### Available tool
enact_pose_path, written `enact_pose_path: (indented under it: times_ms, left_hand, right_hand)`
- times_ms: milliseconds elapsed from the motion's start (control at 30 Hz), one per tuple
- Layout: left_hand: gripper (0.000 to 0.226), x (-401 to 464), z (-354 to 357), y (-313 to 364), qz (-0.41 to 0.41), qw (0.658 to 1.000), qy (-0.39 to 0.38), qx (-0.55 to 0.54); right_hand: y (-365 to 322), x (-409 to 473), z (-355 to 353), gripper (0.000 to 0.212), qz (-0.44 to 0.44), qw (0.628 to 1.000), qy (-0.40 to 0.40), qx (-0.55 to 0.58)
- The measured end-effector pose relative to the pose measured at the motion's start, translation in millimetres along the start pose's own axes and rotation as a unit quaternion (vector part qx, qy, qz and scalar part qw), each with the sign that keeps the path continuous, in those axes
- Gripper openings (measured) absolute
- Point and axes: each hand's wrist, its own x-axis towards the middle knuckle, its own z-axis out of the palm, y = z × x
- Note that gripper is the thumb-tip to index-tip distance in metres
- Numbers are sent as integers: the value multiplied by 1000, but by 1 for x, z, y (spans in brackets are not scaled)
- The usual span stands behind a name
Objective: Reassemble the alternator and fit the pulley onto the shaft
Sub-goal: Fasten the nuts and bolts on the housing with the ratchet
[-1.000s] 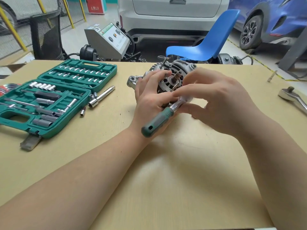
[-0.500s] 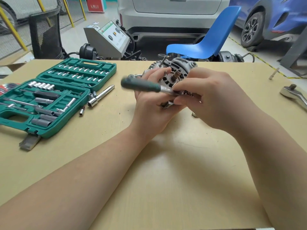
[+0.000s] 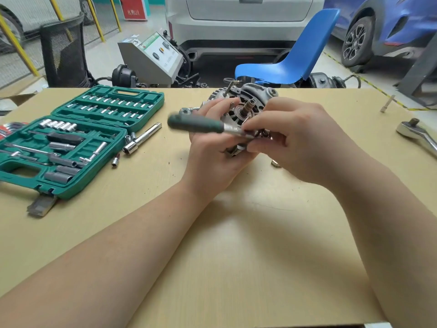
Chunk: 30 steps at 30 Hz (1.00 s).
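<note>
The grey alternator (image 3: 254, 95) stands on edge at the middle of the table, its bare threaded shaft (image 3: 247, 107) pointing toward me. My left hand (image 3: 214, 147) grips the housing from the left and underneath. My right hand (image 3: 290, 140) pinches the metal head end of a small ratchet, whose green handle (image 3: 196, 124) sticks out to the left across my left hand. The ratchet head sits at the lower front edge of the alternator, hidden by my fingers. No pulley is in view.
An open green socket set case (image 3: 71, 140) lies at the left, with an extension bar (image 3: 142, 138) and loose sockets beside it. A large ratchet (image 3: 418, 136) lies at the right edge. A small nut (image 3: 275, 164) rests near my right hand. A blue chair (image 3: 290, 60) stands behind the table.
The green ratchet handle swung from pointing down toward me, round to pointing left across my left hand. Both hands stayed on the alternator.
</note>
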Motion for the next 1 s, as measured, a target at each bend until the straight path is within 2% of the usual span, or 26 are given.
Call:
enact_pose_path:
  times_ms: [33, 133, 367, 500, 567, 667, 767, 833, 867, 967, 1000]
  left_hand:
    - [26, 0, -1, 0, -3, 1000, -6, -2]
    - [12, -1, -3, -2, 22, 999, -28, 22]
    - [11, -1, 1, -2, 13, 1000, -18, 22]
    - [28, 0, 0, -5, 0, 1000, -19, 12]
    - [21, 0, 0, -6, 22, 999, -24, 40]
    - [27, 0, 0, -6, 8, 1000, -12, 28]
    - [6, 0, 1, -3, 12, 999, -20, 26]
    - [2, 0, -1, -3, 16, 999, -22, 24]
    - [3, 1, -1, -3, 17, 999, -22, 22]
    - [24, 1, -2, -5, -1, 1000, -14, 11]
    - [21, 1, -2, -5, 5, 1000, -18, 18]
  right_hand:
    - [2, -2, -2, 19, -12, 1000, -14, 12]
    - [6, -6, -5, 19, -25, 999, -32, 36]
    - [5, 1, 7, 24, 32, 999, 29, 3]
    - [9, -2, 0, 16, -7, 1000, -5, 14]
    - [10, -5, 0, 18, -24, 1000, -15, 8]
    - [7, -5, 3, 17, -6, 1000, 5, -3]
    - [4, 0, 9, 23, 29, 999, 33, -12]
    - [4, 2, 9, 26, 37, 999, 38, -10]
    - [5, 2, 8, 26, 32, 999, 31, -6]
    - [8, -2, 1, 17, -9, 1000, -18, 15]
    - [10, -3, -1, 18, -19, 999, -29, 20]
